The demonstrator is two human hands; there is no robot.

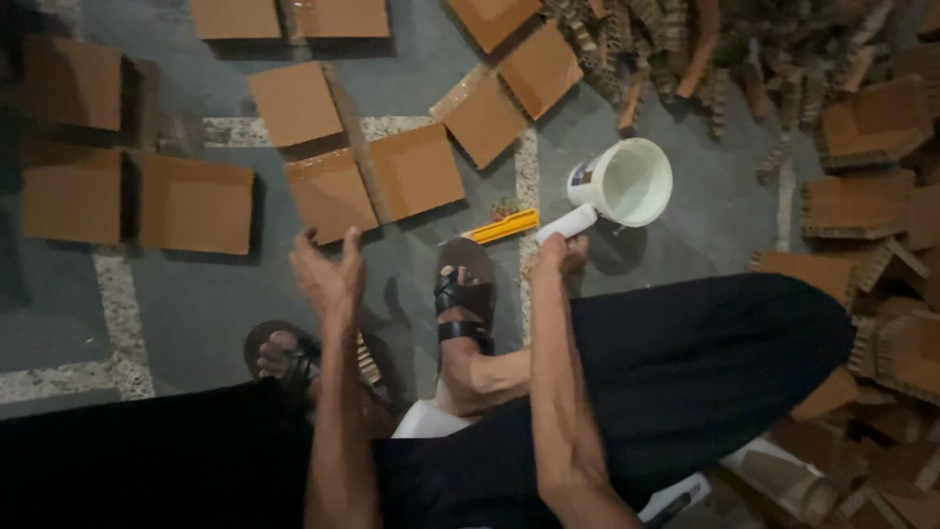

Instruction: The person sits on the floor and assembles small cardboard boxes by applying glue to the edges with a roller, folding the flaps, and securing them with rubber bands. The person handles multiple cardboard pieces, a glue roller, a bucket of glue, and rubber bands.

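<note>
Gripping the straight white handle of a round white plastic scoop (627,181), right hand (560,257) closed around it, cup held just above the grey stone floor (196,313) beside a flat yellow ruler-like strip (502,226). Left hand (328,274) wide, fingers spread, empty, hovering over a flat square of brown cardboard (331,194); more matte squares scattered toward the floor's far edge. Jagged corrugated offcuts (871,245) heaped along the right edge; black strapped sandal (466,294) between the forearms.
</note>
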